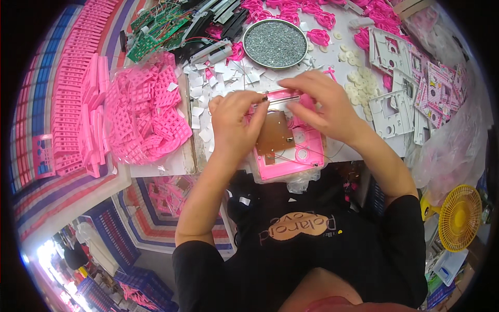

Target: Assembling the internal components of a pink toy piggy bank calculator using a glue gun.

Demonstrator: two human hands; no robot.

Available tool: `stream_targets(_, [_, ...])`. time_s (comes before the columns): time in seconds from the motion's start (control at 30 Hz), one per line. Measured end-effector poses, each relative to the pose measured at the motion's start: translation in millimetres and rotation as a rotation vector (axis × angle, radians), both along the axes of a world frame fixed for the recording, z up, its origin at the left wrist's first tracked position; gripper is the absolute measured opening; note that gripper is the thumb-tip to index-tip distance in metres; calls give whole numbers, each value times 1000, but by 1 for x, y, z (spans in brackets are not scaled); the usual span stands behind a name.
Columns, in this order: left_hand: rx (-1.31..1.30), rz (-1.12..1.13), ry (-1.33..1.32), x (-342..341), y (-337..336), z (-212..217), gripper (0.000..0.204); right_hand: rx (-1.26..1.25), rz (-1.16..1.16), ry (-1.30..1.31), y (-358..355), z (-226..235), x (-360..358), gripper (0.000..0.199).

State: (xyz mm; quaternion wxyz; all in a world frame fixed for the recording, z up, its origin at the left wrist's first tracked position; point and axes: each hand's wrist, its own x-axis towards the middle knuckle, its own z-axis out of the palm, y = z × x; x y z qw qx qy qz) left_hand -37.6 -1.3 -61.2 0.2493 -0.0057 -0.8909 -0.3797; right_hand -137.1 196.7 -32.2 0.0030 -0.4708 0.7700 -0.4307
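Note:
A pink plastic housing (312, 156), apparently of a small electronic device, lies at the near table edge in front of me. A brown circuit board (275, 132) sits inside it, with thin wires around it. My left hand (234, 122) is over the housing's upper left, thumb and forefinger pinched on a small dark piece (264, 98). Beside that piece, a slim silvery rod (286, 99) runs along the housing's far side; whether the two are joined I cannot tell. My right hand (327, 106) hovers over the upper right corner, thumb and fingers apart, with nothing visible between them.
Beyond the housing stands a round tray (275, 44) of small metal screws, among white paper scraps (223, 73). A bag of pink grids (148, 114) and green circuit boards (156, 36) are at left. Off-white discs (361, 86), white panels (390, 112) and a yellow fan (459, 218) are at right.

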Motion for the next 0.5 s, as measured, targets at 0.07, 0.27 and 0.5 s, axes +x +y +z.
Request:
stream_targets(0.07, [47, -26, -49, 7, 3, 3, 10, -48, 6, -68, -12, -1, 3, 23])
stream_targets(0.27, [148, 3, -79, 11, 8, 1, 6, 35, -10, -95, -8, -3, 11, 23])
stream_targets(0.5, [-23, -70, 15, 11, 8, 3, 8, -63, -87, -552, 3, -3, 41, 32])
